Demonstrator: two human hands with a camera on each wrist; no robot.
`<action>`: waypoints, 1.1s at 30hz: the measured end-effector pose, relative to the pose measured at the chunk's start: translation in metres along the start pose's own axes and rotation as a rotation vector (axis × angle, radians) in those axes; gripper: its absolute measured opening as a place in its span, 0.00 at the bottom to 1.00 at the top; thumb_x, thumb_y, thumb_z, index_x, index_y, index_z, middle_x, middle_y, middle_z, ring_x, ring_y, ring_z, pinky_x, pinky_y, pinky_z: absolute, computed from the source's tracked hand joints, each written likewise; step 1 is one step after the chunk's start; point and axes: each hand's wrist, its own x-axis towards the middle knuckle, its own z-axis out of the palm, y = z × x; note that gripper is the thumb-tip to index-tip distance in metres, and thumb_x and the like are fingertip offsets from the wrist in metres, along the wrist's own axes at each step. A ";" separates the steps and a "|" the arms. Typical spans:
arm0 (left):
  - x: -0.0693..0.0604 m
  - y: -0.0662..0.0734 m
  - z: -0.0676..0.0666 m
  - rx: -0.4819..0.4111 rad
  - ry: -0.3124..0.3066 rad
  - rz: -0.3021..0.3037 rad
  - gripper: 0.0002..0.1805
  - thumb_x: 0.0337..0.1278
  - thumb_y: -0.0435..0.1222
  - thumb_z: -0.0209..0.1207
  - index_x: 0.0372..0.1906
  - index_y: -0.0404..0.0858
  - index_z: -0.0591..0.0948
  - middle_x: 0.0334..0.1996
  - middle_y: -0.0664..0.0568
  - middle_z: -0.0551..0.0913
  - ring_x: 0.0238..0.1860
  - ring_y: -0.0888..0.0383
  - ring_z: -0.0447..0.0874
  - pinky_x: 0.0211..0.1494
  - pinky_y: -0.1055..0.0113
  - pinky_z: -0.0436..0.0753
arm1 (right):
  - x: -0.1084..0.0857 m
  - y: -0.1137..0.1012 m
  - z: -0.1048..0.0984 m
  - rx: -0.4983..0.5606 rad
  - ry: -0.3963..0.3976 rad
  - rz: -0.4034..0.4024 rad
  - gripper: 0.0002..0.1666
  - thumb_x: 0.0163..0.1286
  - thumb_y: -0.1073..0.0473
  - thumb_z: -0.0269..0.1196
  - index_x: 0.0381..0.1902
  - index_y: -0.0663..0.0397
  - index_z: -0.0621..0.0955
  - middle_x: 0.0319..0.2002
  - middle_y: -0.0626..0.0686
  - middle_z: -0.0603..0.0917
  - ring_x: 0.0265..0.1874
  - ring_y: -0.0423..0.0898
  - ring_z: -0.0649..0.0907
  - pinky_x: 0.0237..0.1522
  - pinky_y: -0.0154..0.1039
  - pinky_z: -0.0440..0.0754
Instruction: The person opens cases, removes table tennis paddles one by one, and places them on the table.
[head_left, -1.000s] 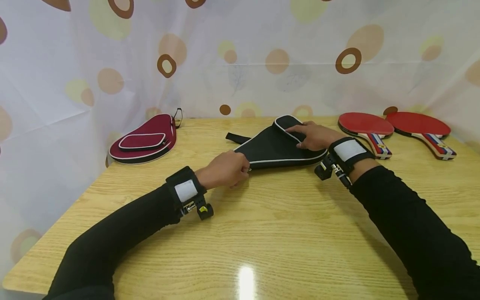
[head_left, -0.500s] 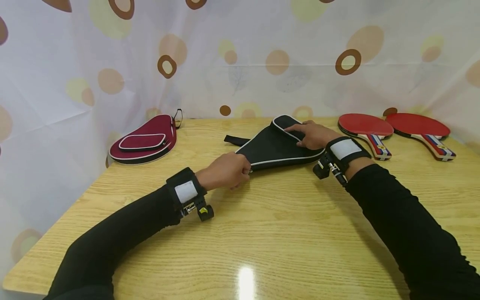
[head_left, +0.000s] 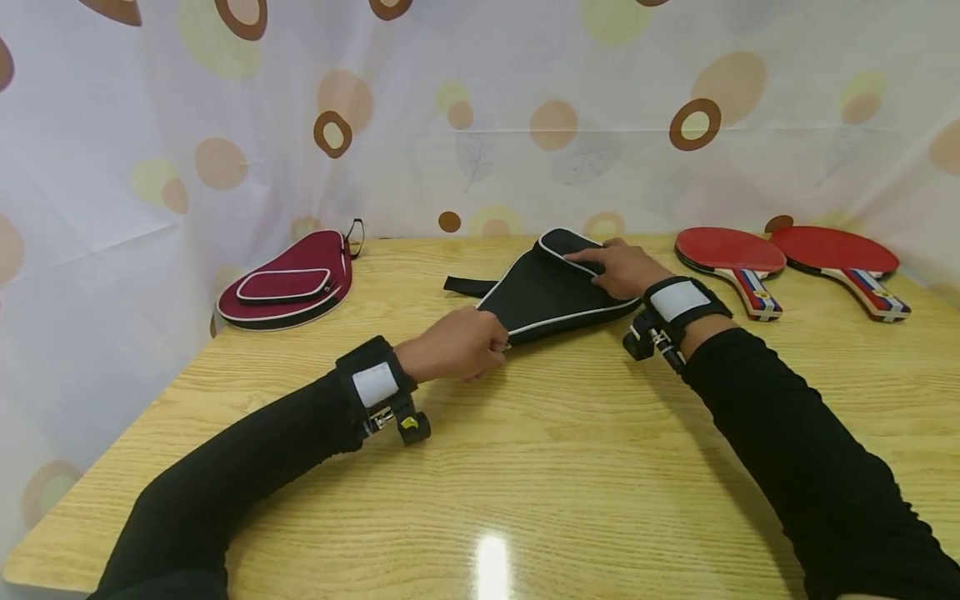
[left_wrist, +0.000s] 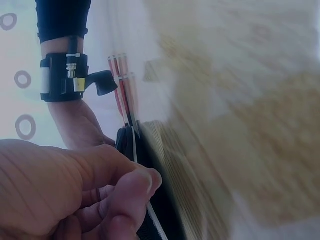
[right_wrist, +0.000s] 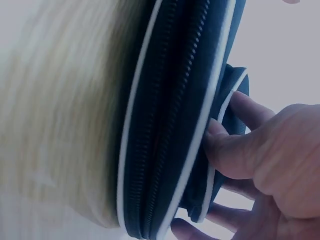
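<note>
A black paddle-shaped case with white piping lies on the table, its strap pointing left. My left hand has curled fingers at the case's near left edge, thumb and index pinching a zipper pull mostly hidden by them; a bit of metal shows beside the fingertips. My right hand presses on the case's small raised pocket with fingers spread. In the right wrist view, the zipper teeth along the case's side stand parted, and the right thumb touches the pocket's edge.
A dark red case with a small pocket and wrist loop lies at the back left. Two red paddles lie at the back right, handles toward the front. A patterned white curtain stands behind the table.
The black case has shifted left and turned slightly, its right side drawing back from the paddles. My right hand has moved left with it; my left hand has moved slightly right.
</note>
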 end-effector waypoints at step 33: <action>0.013 0.008 0.010 0.056 -0.049 0.060 0.16 0.64 0.31 0.62 0.18 0.39 0.82 0.09 0.59 0.73 0.12 0.65 0.72 0.25 0.75 0.70 | -0.005 -0.119 0.020 -0.104 -0.162 0.199 0.39 0.79 0.38 0.51 0.65 0.70 0.73 0.64 0.71 0.72 0.65 0.67 0.66 0.61 0.63 0.66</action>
